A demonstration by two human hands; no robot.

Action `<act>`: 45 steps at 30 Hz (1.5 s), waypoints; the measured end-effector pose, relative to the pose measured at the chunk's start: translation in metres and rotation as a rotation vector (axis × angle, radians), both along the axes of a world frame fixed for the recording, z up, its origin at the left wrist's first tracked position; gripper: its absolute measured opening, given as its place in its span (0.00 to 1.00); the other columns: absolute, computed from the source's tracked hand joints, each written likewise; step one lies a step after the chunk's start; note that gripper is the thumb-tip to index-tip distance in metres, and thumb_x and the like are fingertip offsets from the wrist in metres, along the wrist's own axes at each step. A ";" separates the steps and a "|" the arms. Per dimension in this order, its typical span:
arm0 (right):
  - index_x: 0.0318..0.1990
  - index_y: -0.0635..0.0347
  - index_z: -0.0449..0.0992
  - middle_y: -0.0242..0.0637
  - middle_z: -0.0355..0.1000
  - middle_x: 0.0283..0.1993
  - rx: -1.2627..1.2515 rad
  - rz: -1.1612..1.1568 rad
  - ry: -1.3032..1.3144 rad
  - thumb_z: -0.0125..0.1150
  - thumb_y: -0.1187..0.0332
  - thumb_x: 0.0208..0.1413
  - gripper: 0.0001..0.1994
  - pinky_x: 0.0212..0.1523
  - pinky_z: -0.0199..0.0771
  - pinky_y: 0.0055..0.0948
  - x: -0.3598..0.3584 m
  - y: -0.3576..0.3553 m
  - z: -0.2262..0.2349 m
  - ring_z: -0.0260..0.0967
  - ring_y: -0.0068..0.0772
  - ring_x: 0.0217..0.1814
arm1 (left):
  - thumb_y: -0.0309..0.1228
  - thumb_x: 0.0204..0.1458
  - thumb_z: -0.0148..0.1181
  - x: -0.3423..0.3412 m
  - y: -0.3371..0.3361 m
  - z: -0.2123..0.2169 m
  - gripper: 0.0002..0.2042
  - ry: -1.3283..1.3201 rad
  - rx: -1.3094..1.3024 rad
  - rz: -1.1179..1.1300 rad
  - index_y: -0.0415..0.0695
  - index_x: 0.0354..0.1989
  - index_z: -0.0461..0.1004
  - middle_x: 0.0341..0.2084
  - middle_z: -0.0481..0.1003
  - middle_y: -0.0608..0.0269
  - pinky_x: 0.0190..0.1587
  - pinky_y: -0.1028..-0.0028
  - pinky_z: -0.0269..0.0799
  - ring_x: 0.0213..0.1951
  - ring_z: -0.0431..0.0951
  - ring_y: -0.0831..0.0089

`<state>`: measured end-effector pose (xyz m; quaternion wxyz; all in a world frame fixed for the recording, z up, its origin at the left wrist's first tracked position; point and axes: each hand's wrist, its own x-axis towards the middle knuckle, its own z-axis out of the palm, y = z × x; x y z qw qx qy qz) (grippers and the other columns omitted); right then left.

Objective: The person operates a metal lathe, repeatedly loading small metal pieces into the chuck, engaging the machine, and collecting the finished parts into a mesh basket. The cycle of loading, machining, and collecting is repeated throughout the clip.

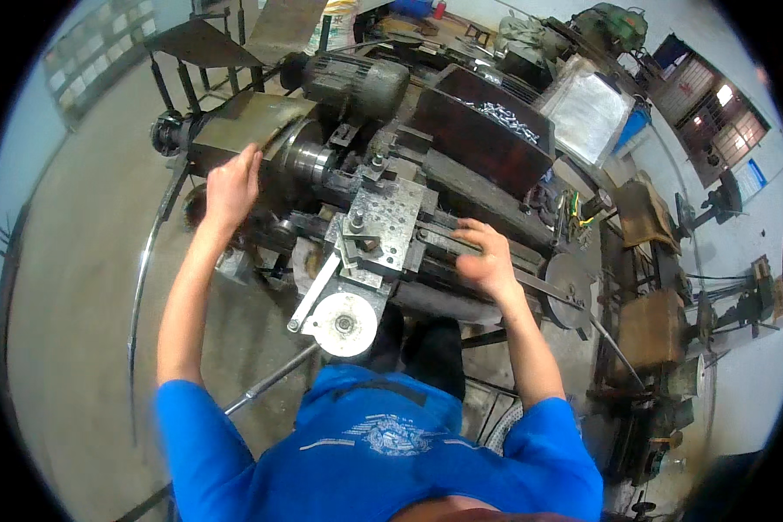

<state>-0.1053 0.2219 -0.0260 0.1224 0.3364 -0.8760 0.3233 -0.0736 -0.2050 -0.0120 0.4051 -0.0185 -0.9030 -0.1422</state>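
Observation:
My left hand is closed beside the headstock of a metal lathe. A thin dark strip runs from near its fingertips toward the round steel chuck; whether the hand holds it, I cannot tell. Over the lathe bed's rails, right of the carriage, my right hand hovers with fingers apart and nothing in them. Between both hands lies the flat, chip-speckled cross slide with bolted tool posts. A pale round handwheel and a flat steel lever sit on its near side.
Behind the bed stands a dark red bin with small shiny metal parts. A motor is mounted behind the headstock. At the bed's right end is a round disc. A long rod curves down at left; more machines line the right wall.

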 end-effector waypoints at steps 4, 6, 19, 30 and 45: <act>0.38 0.61 0.77 0.47 0.72 0.44 -0.020 -0.049 -0.142 0.59 0.69 0.27 0.21 0.50 0.67 0.36 0.025 0.032 0.001 0.68 0.47 0.48 | 0.28 0.53 0.53 0.024 0.070 0.000 0.08 -0.111 0.365 -0.217 0.36 0.36 0.74 0.21 0.73 0.45 0.25 0.68 0.68 0.21 0.75 0.56; 0.37 0.62 0.77 0.47 0.73 0.43 -0.026 -0.024 -0.196 0.58 0.69 0.28 0.21 0.50 0.67 0.35 0.035 0.037 -0.002 0.69 0.47 0.47 | 0.29 0.53 0.53 0.013 0.081 -0.017 0.08 -0.207 0.461 -0.204 0.37 0.34 0.75 0.19 0.72 0.47 0.23 0.69 0.67 0.20 0.74 0.55; 0.37 0.63 0.76 0.47 0.74 0.40 -0.066 -0.061 -0.211 0.58 0.67 0.30 0.20 0.47 0.69 0.34 0.059 0.049 0.002 0.70 0.47 0.43 | 0.29 0.53 0.51 0.011 0.088 -0.032 0.07 -0.238 0.038 -0.223 0.40 0.26 0.66 0.17 0.71 0.47 0.24 0.57 0.68 0.22 0.73 0.50; 0.39 0.64 0.77 0.47 0.74 0.38 -0.047 -0.265 -0.209 0.54 0.68 0.29 0.22 0.46 0.68 0.31 0.087 0.099 0.002 0.72 0.41 0.43 | 0.23 0.47 0.57 0.037 0.043 0.025 0.12 0.114 -0.156 -0.023 0.44 0.41 0.73 0.27 0.76 0.53 0.28 0.66 0.73 0.27 0.77 0.57; 0.37 0.60 0.78 0.49 0.74 0.35 0.234 -1.237 -0.532 0.57 0.66 0.31 0.19 0.42 0.72 0.35 0.281 0.288 -0.106 0.73 0.46 0.39 | 0.45 0.59 0.45 0.005 -0.045 0.039 0.21 -0.360 -0.012 0.073 0.45 0.55 0.67 0.47 0.73 0.55 0.44 0.70 0.71 0.44 0.75 0.64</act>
